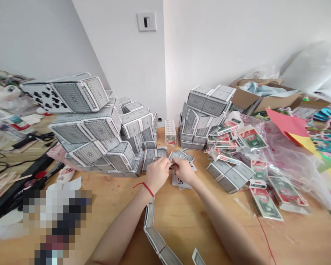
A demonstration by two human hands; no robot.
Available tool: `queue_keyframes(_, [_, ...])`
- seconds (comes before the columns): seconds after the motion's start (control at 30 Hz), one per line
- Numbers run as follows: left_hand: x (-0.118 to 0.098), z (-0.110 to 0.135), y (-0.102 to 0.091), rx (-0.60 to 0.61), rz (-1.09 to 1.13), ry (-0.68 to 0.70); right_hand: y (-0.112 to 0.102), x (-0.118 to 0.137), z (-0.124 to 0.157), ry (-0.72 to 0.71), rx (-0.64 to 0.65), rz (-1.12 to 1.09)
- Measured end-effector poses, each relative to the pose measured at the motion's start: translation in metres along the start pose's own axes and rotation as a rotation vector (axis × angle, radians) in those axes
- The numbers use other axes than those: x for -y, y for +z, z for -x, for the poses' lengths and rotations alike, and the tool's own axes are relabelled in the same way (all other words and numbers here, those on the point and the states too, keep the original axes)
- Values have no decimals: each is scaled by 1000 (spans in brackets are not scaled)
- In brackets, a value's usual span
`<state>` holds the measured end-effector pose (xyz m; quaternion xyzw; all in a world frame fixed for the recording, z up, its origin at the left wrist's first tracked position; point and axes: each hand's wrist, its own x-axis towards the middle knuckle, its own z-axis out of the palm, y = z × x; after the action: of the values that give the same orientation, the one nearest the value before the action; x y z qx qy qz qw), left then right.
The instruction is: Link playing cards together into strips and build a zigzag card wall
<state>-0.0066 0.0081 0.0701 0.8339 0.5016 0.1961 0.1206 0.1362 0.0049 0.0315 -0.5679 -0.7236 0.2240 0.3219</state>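
Observation:
My left hand (158,172) and my right hand (183,170) meet over the middle of the table, fingers closed in a pinch. A small dark sliver shows between the fingertips; its kind is hidden. Just beyond them lie loose playing cards (182,155), grey backs up. More playing cards (179,183), some face up, lie under my right hand. Left of the fingers stands a block made of grey-backed cards (149,157). A jointed strip of card blocks (153,235) runs from below my left wrist toward the front edge.
Tall stacks of card blocks stand at left (99,127) and right (198,117). A clear-wrapped pack (170,132) stands between them. Opened card boxes (264,202) and plastic wrap (300,165) cover the right. Scissors (41,138), sticks (2,187) and a bottle (13,121) lie left.

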Motion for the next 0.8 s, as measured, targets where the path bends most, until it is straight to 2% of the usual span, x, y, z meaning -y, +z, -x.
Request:
queue_keyframes(0.07, [3, -2, -4, 20, 111, 11, -2, -1, -1, 27, 63, -111])
queue_keyframes(0.17, [12, -7, -10, 123, 344, 51, -7, -4, -2, 84, 142, -316])
queue_keyframes(0.3, [21, -10, -13, 226, 571, 107, -16, -17, -5, 92, 107, -410])
queue_keyframes(0.43, [25, -9, -7, 225, 557, 94, -24, -31, -8, 96, -89, -97])
queue_keyframes(0.5, [25, -9, -3, 235, 526, 76, -23, -34, -8, 82, -139, 75])
queue_keyframes(0.67, [27, -7, 1, 236, 455, 33, -9, -25, -4, 118, -61, 308])
queue_keyframes(0.8, [28, -7, 1, 218, 414, 25, 0, -21, -3, 180, -26, 391])
